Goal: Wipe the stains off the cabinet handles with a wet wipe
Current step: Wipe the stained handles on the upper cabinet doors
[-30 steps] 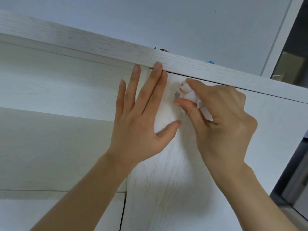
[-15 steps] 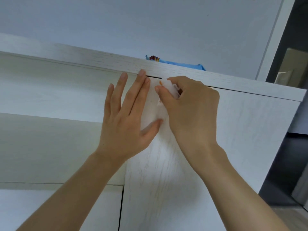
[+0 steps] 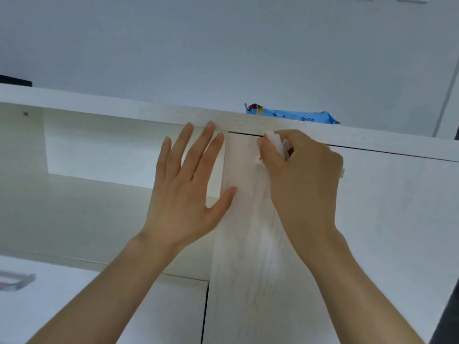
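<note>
Head view, looking up at a pale wood-grain cabinet:

- Left hand (image 3: 185, 192): fingers straight and spread, palm flat near the left edge of the closed cabinet door (image 3: 248, 244). Thumb tip lies on the door face; fingertips reach up to the cabinet top board (image 3: 149, 112).
- Right hand (image 3: 303, 175): fingers curled round a bunched white wet wipe (image 3: 277, 142), pinching it between thumb and fingers. Wipe is pressed at the top of the door, just under the top board and right of the door's left corner.
- Handle under the wipe: hidden by the right hand; cannot tell its shape or whether any stain shows.
- A small white corner shows at the right edge of the right hand; too small to tell whether it is part of the wipe.
- Both hands sit close together, left thumb just short of the right wrist side, not touching.
- Open shelf recess (image 3: 99, 155) lies left of the door, behind the left hand's fingers.
- Blue wipe packet (image 3: 293, 116) lies on top of the cabinet, above and behind the right hand, only its upper part visible.
- Metal bar handle (image 3: 16, 281) at lower left on a drawer front, blurred, well apart from both hands.
- Plain pale wall (image 3: 223, 45) behind the cabinet.
</note>
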`<state>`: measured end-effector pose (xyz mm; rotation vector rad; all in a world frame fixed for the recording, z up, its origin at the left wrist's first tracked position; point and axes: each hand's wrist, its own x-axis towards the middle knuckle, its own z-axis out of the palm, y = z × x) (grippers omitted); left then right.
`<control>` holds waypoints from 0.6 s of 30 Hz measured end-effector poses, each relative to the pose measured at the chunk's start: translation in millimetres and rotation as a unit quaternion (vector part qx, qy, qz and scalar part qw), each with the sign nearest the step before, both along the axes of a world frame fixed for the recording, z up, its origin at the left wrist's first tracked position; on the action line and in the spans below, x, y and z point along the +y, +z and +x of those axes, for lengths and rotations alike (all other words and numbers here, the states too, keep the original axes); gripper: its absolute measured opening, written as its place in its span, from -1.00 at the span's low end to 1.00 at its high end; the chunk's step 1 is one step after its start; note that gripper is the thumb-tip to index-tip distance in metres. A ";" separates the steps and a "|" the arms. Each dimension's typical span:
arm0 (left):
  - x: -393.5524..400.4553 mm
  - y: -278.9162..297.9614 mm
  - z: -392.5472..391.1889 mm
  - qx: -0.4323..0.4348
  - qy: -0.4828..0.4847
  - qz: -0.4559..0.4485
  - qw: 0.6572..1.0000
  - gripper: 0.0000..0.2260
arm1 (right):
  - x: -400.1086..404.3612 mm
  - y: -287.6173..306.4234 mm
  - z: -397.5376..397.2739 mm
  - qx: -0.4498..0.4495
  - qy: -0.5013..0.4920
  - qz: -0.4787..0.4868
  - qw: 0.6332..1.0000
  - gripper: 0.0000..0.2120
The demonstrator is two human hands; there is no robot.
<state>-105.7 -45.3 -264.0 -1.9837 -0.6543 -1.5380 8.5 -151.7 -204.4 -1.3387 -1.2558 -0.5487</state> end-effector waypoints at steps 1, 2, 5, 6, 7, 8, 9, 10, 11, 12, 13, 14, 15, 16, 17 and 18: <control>-0.4 -1.0 -1.2 0.004 0.005 -0.005 1.000 -0.39 | 1.6 -2.1 0.3 -0.011 -0.003 0.016 1.000 -0.75; -1.3 -2.3 -2.0 0.010 0.010 -0.009 1.000 -0.39 | 2.8 -4.1 1.0 -0.020 -0.005 0.039 0.999 -0.78; -6.0 -6.3 -3.2 0.026 0.028 -0.017 0.999 -0.40 | 5.1 -9.7 0.3 -0.026 -0.005 0.109 0.994 -0.81; -7.8 -7.5 -3.6 0.033 0.035 -0.018 0.999 -0.40 | 5.9 -12.0 -0.6 -0.035 -0.009 0.136 0.990 -0.80; -9.4 -8.7 -4.8 0.039 0.042 -0.018 0.998 -0.40 | 6.7 -15.0 -2.1 -0.049 -0.012 0.167 0.985 -0.80; -10.7 -10.2 -6.6 0.044 0.050 -0.019 0.998 -0.40 | 7.6 -18.6 -4.8 -0.062 -0.008 0.192 0.979 -0.80; -12.1 -11.6 -10.0 0.050 0.059 -0.021 0.997 -0.41 | 9.0 -22.6 -7.6 -0.075 0.007 0.209 0.975 -0.80; -13.0 -13.3 -14.6 0.056 0.071 -0.023 0.996 -0.41 | 10.8 -26.6 -10.8 -0.086 0.030 0.217 0.972 -0.80; -13.6 -15.3 -20.7 0.060 0.087 -0.026 0.994 -0.41 | 12.7 -30.0 -14.6 -0.095 0.055 0.218 0.970 -0.80; -14.2 -17.9 -28.3 0.065 0.106 -0.032 0.992 -0.41 | 14.1 -33.4 -18.6 -0.098 0.079 0.210 0.970 -0.80; -15.4 -20.9 -37.5 0.071 0.127 -0.041 0.988 -0.41 | 15.6 -37.0 -23.1 -0.095 0.103 0.197 0.970 -0.80; -16.8 -24.1 -47.6 0.076 0.149 -0.054 0.984 -0.41 | 17.1 -39.4 -27.6 -0.086 0.129 0.180 0.971 -0.80; -18.7 -26.7 -58.3 0.080 0.170 -0.069 0.980 -0.41 | 18.8 -41.5 -32.4 -0.070 0.155 0.159 0.972 -0.81; -20.8 -29.6 -68.7 0.081 0.188 -0.085 0.975 -0.40 | 20.7 -43.7 -37.5 -0.046 0.184 0.132 0.973 -0.81; -23.3 -33.1 -79.0 0.080 0.204 -0.101 0.970 -0.40 | 22.8 -46.4 -42.4 -0.020 0.215 0.102 0.971 -0.82; -25.7 -37.1 -88.8 0.078 0.217 -0.117 0.966 -0.40 | 25.7 -49.7 -46.3 0.002 0.242 0.077 0.967 -0.84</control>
